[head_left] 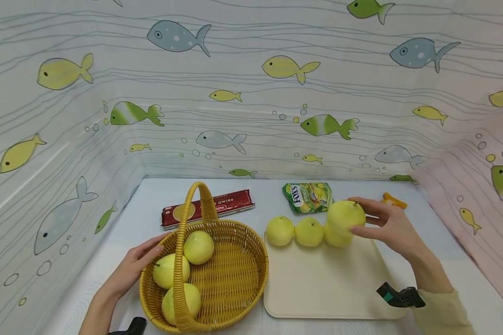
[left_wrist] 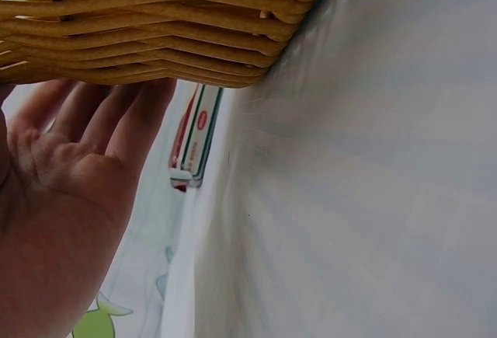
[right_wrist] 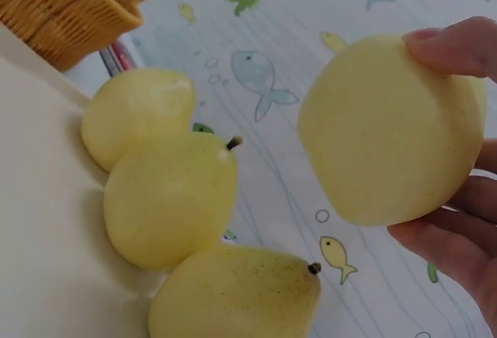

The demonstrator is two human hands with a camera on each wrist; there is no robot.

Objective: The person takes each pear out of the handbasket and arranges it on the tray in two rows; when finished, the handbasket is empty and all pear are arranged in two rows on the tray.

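My right hand (head_left: 381, 222) grips a yellow pear (head_left: 345, 215) (right_wrist: 388, 132), lifted just above the cream tray (head_left: 318, 284). Three more pears lie in a row at the tray's far edge: one at the left (head_left: 280, 231), one in the middle (head_left: 309, 231), and one (head_left: 336, 237) partly hidden under the held pear. A woven yellow basket (head_left: 230, 279) with an arched handle (head_left: 193, 218) stands left of the tray and holds three pears (head_left: 198, 247). My left hand (head_left: 136, 265) (left_wrist: 78, 159) rests with straight fingers against the basket's left wall (left_wrist: 155, 43).
Behind the basket lies a long red box (head_left: 207, 208) (left_wrist: 194, 140). A green FOXS candy bag (head_left: 308, 196) and a small orange object (head_left: 394, 200) sit at the back of the table. Fish-patterned curtains wall in the table on three sides.
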